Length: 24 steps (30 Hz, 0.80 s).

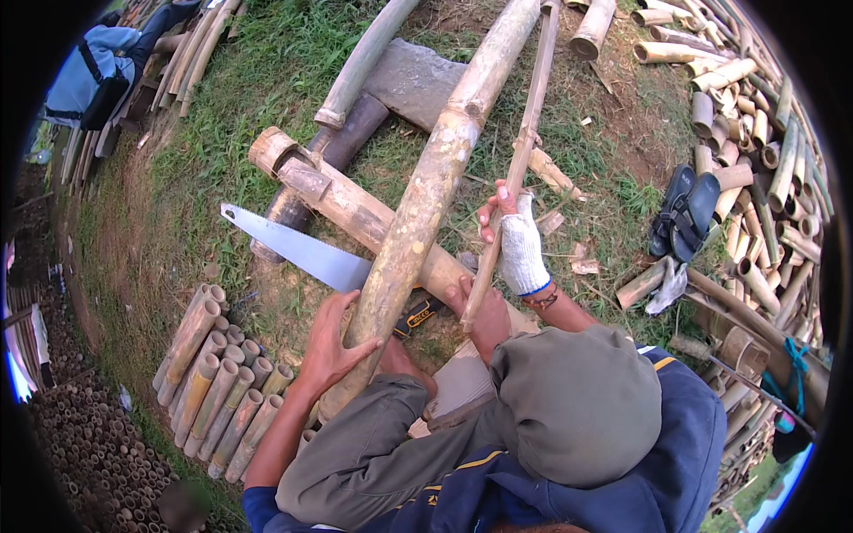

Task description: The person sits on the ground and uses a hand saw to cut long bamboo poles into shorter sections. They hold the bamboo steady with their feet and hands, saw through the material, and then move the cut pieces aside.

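Observation:
My bare left hand (330, 346) grips the near part of a thick, mottled bamboo pole (422, 195), with the thumb laid across its top. The pole slants away to the far right. My right hand (515, 235), in a white fingerless glove, is closed round a long, thin bamboo strip (524, 124). The strip's near end lies by my bare right foot (487, 315). Under the thick pole lies a handsaw; its silvery blade (298, 249) shows to the left, part of its black and yellow handle (418, 314) to the right. A notched bamboo post (346, 209) crosses beneath the pole.
Cut bamboo tubes (218, 382) stand bundled at the left. Black sandals (686, 213) lie at the right, before a large bamboo pile (760, 142). A flat stone (411, 82) and another pole (364, 62) lie ahead. My raised right knee (577, 382) fills the lower right.

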Each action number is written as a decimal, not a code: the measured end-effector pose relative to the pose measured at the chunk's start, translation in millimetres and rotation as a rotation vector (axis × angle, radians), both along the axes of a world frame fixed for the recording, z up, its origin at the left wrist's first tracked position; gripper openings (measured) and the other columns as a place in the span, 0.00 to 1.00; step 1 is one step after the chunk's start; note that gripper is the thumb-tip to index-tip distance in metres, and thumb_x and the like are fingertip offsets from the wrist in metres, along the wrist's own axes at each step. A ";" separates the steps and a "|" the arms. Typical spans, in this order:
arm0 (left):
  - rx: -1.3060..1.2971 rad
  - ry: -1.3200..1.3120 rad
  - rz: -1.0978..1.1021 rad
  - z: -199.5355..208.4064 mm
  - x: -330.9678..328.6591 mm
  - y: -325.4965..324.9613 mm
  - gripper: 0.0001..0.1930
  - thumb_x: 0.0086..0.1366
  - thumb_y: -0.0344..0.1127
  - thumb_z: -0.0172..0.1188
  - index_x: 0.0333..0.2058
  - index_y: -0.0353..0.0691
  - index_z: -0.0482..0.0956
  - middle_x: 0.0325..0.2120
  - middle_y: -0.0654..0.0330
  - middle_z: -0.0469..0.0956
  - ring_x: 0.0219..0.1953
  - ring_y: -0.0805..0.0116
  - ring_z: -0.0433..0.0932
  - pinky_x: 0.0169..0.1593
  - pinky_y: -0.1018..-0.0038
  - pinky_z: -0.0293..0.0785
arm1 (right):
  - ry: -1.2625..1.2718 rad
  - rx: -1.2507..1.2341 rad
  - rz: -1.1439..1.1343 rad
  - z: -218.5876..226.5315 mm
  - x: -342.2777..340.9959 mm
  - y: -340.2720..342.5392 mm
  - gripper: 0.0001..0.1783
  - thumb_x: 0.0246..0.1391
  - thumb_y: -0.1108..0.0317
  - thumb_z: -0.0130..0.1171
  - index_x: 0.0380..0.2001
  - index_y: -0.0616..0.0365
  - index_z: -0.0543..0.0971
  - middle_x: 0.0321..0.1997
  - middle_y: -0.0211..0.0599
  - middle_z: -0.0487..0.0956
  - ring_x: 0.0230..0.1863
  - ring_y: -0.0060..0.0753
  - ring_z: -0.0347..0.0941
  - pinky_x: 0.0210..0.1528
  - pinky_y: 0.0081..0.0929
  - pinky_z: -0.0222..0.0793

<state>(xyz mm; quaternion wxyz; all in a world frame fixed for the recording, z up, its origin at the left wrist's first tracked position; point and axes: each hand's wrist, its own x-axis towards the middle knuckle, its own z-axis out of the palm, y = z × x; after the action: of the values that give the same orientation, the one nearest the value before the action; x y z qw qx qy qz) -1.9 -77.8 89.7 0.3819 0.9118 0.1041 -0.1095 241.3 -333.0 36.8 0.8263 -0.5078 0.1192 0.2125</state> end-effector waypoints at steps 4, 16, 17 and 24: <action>-0.027 -0.177 -0.078 31.9 33.6 -28.7 0.39 0.63 0.40 0.77 0.69 0.36 0.70 0.53 0.45 0.81 0.51 0.46 0.82 0.56 0.56 0.79 | 0.045 0.109 0.070 0.7 -32.1 40.9 0.25 0.78 0.58 0.57 0.67 0.53 0.61 0.41 0.31 0.74 0.34 0.22 0.76 0.35 0.24 0.77; -0.126 -0.102 -0.005 20.8 -4.2 -47.0 0.32 0.66 0.31 0.70 0.68 0.38 0.73 0.51 0.43 0.84 0.46 0.45 0.88 0.50 0.60 0.84 | -0.078 -0.167 0.518 13.1 -45.6 37.4 0.41 0.70 0.47 0.68 0.70 0.63 0.64 0.60 0.39 0.74 0.56 0.28 0.72 0.60 0.28 0.73; -0.149 -0.094 0.014 19.3 -7.3 -45.5 0.31 0.66 0.31 0.70 0.68 0.38 0.75 0.50 0.44 0.84 0.45 0.46 0.88 0.49 0.61 0.84 | -0.069 -0.138 0.510 3.6 -42.7 36.6 0.45 0.70 0.46 0.67 0.73 0.66 0.61 0.62 0.44 0.74 0.57 0.30 0.73 0.59 0.29 0.74; -0.050 -0.196 -0.030 15.3 -11.7 -40.1 0.27 0.63 0.32 0.73 0.61 0.37 0.80 0.46 0.48 0.83 0.42 0.49 0.87 0.45 0.63 0.84 | -0.118 -0.211 0.546 -5.8 -35.6 37.6 0.56 0.71 0.44 0.65 0.81 0.70 0.47 0.58 0.47 0.79 0.48 0.29 0.77 0.48 0.28 0.79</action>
<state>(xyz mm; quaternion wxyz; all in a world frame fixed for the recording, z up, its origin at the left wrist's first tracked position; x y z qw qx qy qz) -13.6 -117.9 104.9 0.4110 0.9099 0.0496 -0.0278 205.8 -295.5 31.0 0.6868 -0.6157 -0.0486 0.3832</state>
